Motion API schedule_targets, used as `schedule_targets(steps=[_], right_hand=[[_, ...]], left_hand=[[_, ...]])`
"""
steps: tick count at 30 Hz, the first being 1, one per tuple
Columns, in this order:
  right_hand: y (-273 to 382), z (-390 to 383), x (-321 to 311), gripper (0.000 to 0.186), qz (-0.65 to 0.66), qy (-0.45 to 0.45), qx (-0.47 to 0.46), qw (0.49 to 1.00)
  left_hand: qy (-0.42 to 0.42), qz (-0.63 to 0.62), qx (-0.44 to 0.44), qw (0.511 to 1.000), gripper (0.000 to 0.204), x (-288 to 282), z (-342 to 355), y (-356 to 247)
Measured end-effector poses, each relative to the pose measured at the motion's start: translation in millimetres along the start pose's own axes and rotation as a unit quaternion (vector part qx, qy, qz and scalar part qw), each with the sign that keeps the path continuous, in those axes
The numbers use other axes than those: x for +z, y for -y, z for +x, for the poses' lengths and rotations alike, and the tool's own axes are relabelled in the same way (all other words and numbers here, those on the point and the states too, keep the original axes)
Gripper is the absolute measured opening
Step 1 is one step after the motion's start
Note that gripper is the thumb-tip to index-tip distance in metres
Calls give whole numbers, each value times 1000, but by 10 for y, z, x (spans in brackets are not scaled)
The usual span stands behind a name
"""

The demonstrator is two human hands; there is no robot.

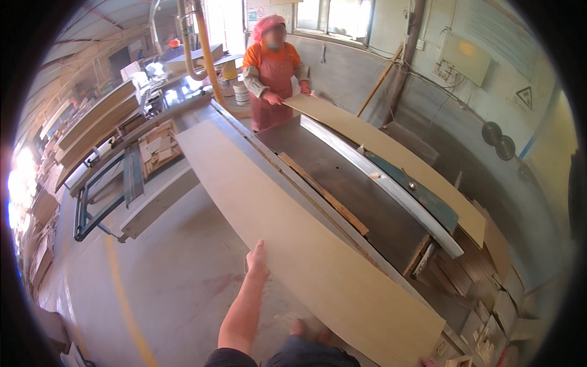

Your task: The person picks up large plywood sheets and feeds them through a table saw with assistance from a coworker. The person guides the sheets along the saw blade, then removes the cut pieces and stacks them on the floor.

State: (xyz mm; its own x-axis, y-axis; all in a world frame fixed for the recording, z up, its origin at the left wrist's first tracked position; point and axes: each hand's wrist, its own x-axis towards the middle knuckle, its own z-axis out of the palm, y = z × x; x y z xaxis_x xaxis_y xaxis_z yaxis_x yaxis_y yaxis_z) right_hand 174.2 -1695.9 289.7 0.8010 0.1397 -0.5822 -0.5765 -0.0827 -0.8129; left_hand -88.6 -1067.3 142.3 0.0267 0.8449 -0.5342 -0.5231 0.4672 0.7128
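A metal rail and wood strip lie on the dark table over grey floor. Left hand pinches a board; right hand, I can't tell.

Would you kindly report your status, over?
Left hand at long panel, left edge. Right hand at near end, mostly out of frame. Wooden strip right of panel.

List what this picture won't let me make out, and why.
In the head view:
Right hand: mostly cut off by the lower edge.
Left hand: any fingers under the long, flat, pale-tan wooden board are hidden by it.
Co-worker in a pinkish-red apron: lower legs hidden behind the flat, dark-grey table.
Pale printed wall panel: lettering too small to read.
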Motion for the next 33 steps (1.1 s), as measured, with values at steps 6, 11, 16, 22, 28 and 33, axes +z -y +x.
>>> schedule_targets(steps=[6,11,16,22,28,33], right_hand=[[56,-379,-247,23,12,-60,-43,997],[193,-485,-420,27,29,-73,-75,994],[242,-522,-612,31,60,-66,-90,992],[-155,-592,-637,37,104,4,-90,990],[-795,-375,-313,42,125,172,-142,967],[-671,199,-248,58,-115,114,-235,959]], left_hand=[[63,-5,17,998,40,90,-566,44],[-22,-15,24,999,35,530,-1305,-116],[-7,-18,43,999,34,811,-1883,9],[31,-56,49,997,35,1080,-2529,572],[43,-33,-48,997,51,1001,-3113,1356],[218,339,63,913,53,1060,-3942,1783]])
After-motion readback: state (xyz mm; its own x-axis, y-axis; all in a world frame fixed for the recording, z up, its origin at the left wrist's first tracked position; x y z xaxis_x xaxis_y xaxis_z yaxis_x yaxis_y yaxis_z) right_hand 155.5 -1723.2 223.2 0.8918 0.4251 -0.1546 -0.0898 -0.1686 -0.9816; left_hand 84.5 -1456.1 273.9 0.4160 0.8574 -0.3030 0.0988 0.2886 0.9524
